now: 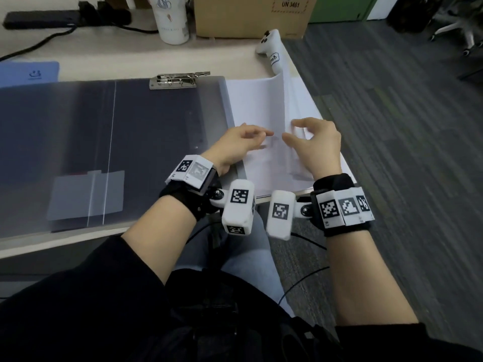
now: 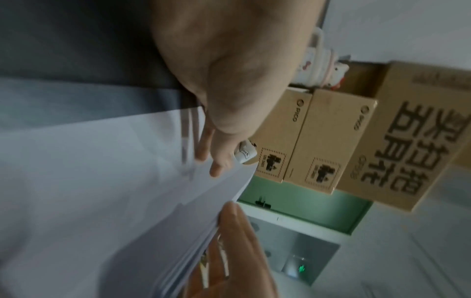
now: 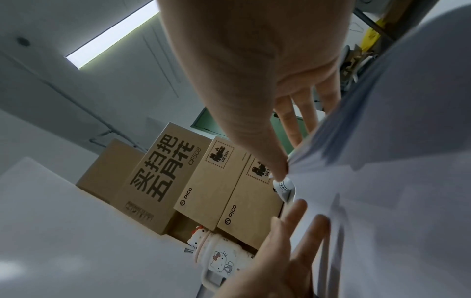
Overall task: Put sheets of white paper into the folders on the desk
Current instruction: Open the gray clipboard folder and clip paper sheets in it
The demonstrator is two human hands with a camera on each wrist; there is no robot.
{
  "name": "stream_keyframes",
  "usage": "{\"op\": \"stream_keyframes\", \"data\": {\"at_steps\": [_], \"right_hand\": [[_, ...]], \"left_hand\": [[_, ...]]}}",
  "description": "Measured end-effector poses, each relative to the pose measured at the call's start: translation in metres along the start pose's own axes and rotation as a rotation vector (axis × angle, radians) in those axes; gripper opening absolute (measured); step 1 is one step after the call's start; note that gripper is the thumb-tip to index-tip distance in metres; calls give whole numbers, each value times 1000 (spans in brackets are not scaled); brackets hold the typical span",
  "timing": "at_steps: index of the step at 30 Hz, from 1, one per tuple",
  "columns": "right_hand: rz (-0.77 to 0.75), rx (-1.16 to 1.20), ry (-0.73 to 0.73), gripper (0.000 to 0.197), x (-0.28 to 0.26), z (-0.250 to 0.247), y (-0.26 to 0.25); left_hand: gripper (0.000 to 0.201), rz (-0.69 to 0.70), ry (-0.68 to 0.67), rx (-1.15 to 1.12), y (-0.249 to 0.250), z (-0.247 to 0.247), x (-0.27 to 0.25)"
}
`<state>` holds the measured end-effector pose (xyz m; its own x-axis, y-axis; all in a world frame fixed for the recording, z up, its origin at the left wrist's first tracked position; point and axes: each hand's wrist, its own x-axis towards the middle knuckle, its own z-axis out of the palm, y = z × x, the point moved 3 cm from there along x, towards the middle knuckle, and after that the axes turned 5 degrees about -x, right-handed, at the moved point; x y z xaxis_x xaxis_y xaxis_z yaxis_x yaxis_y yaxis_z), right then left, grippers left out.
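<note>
Between both grips, the paper stack [image 1: 264, 105] lies on the bench [image 1: 104, 56], top sheet [image 1: 257, 100] curling upward. Left hand [image 1: 236, 147] rests relaxed on it; right hand [image 1: 317, 147] pinches sheet edges. Left of the left grip lies the open folder [image 1: 104, 142].

Office: desk [image 1: 78, 52], swivel chair [image 1: 456, 31], stacked cartons [image 3: 203, 187].

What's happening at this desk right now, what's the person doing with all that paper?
A person is separating sheets from a stack of white paper at the desk's right end. The right hand lifts the stack's near edge, one sheet curling up, while the left hand reaches in beside it. The folder lies open to the left, its metal clip at the top, with no sheet in it yet.
</note>
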<state>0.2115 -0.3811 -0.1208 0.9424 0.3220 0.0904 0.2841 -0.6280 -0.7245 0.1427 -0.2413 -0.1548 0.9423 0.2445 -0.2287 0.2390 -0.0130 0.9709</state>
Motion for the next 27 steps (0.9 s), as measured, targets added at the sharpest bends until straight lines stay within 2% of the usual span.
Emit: {"op": "stream_keyframes", "data": {"at_steps": [4,9,16,27], "right_hand": [[-28,76,-24,46,-5,4,-6],[-80,93,-74,55,-12,11,-12],[-118,103,-108,64,-16,15,-18],[-126,139,-87,62,-16,13,-16]], "left_hand": [[28,-31,-14,-123,4,-3,-2],[11,-90,-4,-273,1,-9,-6],[14,-27,-25,-253,-1,-11,-5],[11,-4,3,-236,-3,-11,-4]]}}
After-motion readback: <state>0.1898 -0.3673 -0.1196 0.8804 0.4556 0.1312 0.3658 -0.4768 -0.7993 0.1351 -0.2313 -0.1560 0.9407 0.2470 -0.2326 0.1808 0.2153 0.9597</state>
